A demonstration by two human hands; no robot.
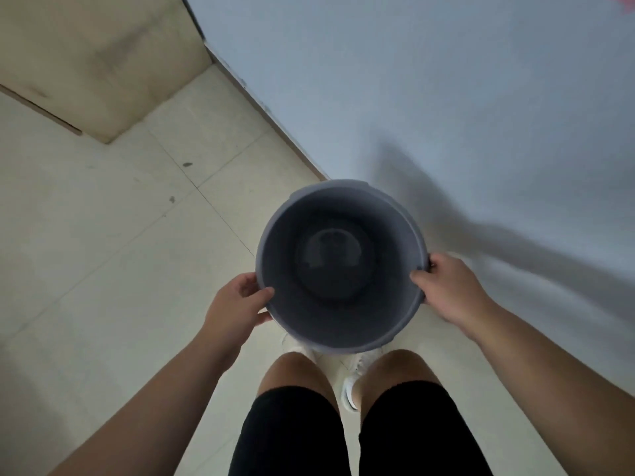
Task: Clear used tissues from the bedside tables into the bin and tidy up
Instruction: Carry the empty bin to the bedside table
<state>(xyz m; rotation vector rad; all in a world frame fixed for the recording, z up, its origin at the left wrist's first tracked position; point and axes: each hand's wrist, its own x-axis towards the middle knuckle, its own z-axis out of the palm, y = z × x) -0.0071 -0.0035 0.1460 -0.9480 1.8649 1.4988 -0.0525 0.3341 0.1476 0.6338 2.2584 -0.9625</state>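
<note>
Black shorts fill the bottom centre. Above them at mid-frame, the left hand and right hand each clasp the rim of the grey bin, thumbs inside. Its dark bare bottom is in full view over the tiled floor.

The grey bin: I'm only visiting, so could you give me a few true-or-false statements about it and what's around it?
1. The left hand and the right hand both grip the rim of the grey bin. True.
2. The bin is stuffed with tissues. False: its inside looks empty.
3. The bin rests on a chair. False: the hands hold it over the tiled floor, beside the bed.
4. The person wears black shorts. True.
</note>
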